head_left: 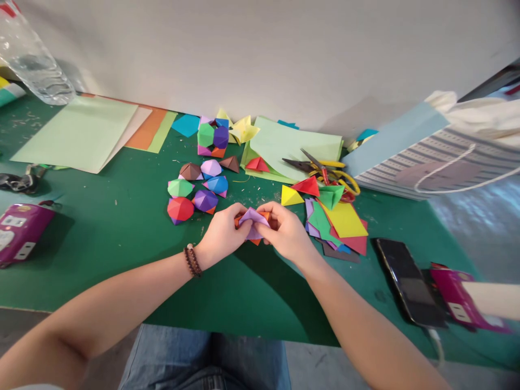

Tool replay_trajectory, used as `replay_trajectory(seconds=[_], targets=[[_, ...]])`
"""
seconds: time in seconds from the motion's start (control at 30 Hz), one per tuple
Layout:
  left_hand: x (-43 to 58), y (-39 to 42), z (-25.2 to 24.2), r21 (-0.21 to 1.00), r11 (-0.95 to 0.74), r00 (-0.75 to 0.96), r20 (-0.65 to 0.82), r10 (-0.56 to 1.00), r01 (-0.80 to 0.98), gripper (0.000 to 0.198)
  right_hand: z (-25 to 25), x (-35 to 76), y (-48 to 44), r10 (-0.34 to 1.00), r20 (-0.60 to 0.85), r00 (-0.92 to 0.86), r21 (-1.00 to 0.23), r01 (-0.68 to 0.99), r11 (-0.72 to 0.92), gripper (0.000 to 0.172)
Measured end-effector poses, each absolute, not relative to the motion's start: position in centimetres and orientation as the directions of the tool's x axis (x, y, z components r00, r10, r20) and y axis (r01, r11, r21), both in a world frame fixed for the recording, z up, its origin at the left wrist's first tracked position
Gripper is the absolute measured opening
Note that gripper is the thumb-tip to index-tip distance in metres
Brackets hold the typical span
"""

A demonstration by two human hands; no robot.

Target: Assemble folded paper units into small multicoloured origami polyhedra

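Between my left hand (228,230) and my right hand (284,227) is a small folded paper piece (255,216), purple with orange corners showing. Both thumbs press on its near face, and the fingers close round its two sides, partly hiding it. It is held just above the green table (122,238). To the left of my hands sits a cluster of folded paper shapes, among them a red one (181,209), a dark purple one (205,200) and a green one (181,188). A yellow folded triangle (291,195) and a red one (306,186) lie past my right hand.
Scissors (325,170) rest on pale green sheets (296,143). Coloured paper squares (345,219) are stacked at right, near a phone (408,281) and a striped paper bag (439,146). Larger sheets (81,130), a plastic bottle (38,65) and a magenta power strip (26,230) are at left.
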State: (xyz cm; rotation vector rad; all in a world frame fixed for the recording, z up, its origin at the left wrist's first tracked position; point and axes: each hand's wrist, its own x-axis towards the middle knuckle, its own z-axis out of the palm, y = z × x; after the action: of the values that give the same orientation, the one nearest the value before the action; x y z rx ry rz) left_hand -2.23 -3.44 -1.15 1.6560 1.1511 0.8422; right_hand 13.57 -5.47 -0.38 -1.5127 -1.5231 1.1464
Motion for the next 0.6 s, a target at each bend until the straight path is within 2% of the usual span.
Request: replay_trajectory(seconds=[0.13, 0.4, 0.47, 0.6], targets=[[-2.24, -3.38, -1.09, 0.940, -0.097, 0.324, -0.015, 0.946, 0.326, 0.006, -0.42, 13.47, -5.69, 0.995, -0.059, -0.075, -0.907, 0.420, -0.023, 0.017], [-2.29, -3.20, -1.02, 0.907, -0.176, 0.312, 0.052, 0.949, 0.383, 0.011, -0.37, 13.47, -5.86, 0.997, 0.024, -0.077, -0.828, 0.558, 0.063, 0.018], [-2.29, -3.14, -1.11, 0.894, -0.206, 0.313, 0.079, 0.946, 0.397, 0.011, -0.49, 13.48, -5.80, 0.993, 0.099, -0.071, -0.786, 0.607, 0.121, 0.017], [-2.38, -3.25, -1.51, 0.804, -0.381, 0.323, 0.249, 0.913, 0.456, 0.012, -0.77, 13.55, -5.84, 0.909, 0.387, -0.156, -0.606, 0.700, 0.378, 0.010]])
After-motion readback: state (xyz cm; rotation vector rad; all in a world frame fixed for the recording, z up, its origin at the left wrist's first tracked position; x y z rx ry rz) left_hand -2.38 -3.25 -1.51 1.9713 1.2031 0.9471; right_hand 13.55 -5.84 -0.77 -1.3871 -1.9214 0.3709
